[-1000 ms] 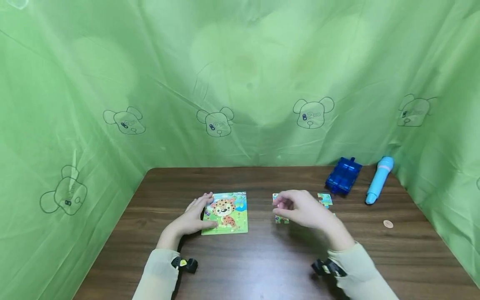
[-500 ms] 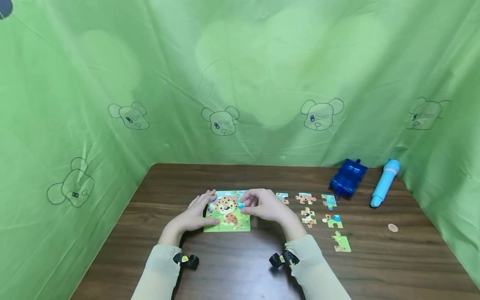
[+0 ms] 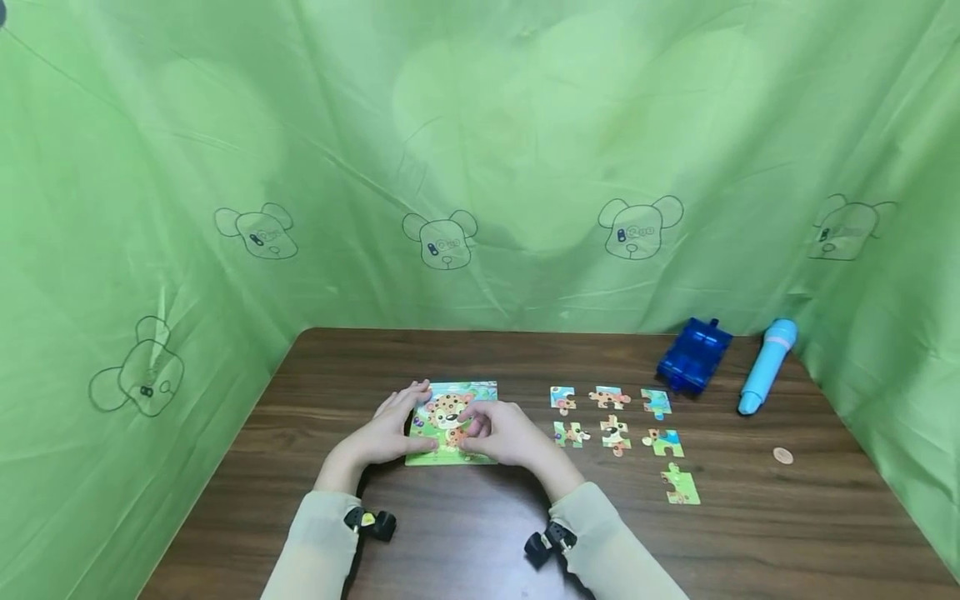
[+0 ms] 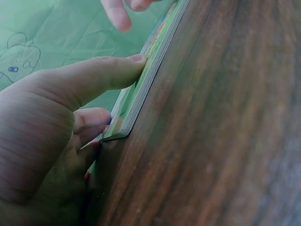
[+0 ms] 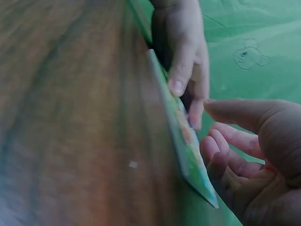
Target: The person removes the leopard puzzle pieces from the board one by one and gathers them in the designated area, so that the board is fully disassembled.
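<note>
Leftmost, item one: left hand (image 3: pixel 390 435), fingers laid fairly straight along the left side of the puzzle board (image 3: pixel 453 422), thumb tip pressed to its near edge, as the left wrist view shows (image 4: pixel 136 59); it steadies the board, which lies flat on the brown table (image 3: pixel 465 533) left of centre. Item two: right hand (image 3: pixel 501 433), resting over the board's lower right part, fingers loosely curled; whether they pinch a piece cannot be told from any view. Item three: seven loose puzzle pieces (image 3: pixel 615 433), spread just right of the board, apart from one another. Item four: blue plastic box (image 3: pixel 695 354) and light blue pen-like tube (image 3: pixel 766 367) at the far right rear; small round coin-like disc (image 3: pixel 782 455) near the right edge. Handling note, as a judgement: keep the left thumb braced so the board cannot slide, and press any piece down flat, tabs aligned, not forced
</note>
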A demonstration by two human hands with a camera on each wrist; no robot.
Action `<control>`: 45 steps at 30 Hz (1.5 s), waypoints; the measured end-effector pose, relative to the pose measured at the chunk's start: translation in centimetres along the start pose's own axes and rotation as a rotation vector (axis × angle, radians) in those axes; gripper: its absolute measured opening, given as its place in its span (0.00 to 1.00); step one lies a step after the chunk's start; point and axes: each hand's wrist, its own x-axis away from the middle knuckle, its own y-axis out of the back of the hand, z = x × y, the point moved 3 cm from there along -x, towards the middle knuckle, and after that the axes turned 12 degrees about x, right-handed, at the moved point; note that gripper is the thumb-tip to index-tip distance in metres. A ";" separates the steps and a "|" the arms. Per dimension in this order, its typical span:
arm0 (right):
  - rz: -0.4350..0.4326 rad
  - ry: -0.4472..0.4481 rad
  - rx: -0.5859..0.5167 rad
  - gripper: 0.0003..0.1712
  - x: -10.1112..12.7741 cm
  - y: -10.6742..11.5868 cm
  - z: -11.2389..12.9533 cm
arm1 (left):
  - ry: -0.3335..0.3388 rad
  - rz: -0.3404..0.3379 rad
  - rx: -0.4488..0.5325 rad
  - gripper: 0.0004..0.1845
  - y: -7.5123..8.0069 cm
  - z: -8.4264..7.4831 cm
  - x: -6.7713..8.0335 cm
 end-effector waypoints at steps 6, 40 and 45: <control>-0.022 -0.055 -0.016 0.20 0.2 -1.0 -0.6 | -0.001 0.008 -0.023 0.53 -0.3 0.3 -0.2; -0.037 -0.130 -0.023 0.15 -0.2 -1.6 -0.6 | -0.005 0.019 0.007 0.43 0.0 0.4 0.1; -0.034 -0.132 -0.045 0.15 -0.2 -1.7 -0.8 | -0.003 0.025 0.007 0.42 0.2 0.4 0.1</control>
